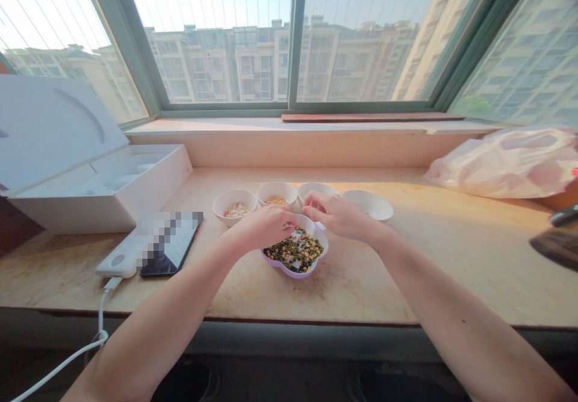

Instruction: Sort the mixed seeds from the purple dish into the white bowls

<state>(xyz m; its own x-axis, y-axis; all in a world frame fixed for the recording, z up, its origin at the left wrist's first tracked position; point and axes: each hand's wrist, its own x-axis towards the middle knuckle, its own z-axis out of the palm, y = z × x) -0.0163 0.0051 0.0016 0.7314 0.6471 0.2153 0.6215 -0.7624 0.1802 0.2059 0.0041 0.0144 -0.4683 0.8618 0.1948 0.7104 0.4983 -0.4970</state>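
A lilac bowl with a white inside and a wavy rim [298, 275] holds mixed dark green and yellow-tan beans [300, 248]. My left hand [271, 226] is over its upper left side, fingers curled together in a pinch; what they hold, if anything, cannot be made out. My right hand [329, 210] hovers between the lilac bowl and the third small white bowl [311, 188], its fingers closed and their tips partly hidden. Behind stand a white bowl [218, 206] with pale flat flakes or seeds [237, 210], another white bowl [271, 188] with tan grains [276, 200], and a rightmost white bowl [377, 206].
An open white box [149, 179] stands at the left. Before it lie a white power bank [120, 257] with a cable [103, 318] and a black phone [169, 254]. A plastic bag [506, 161] and a dark object [557, 245] are at the right. A window sill runs behind.
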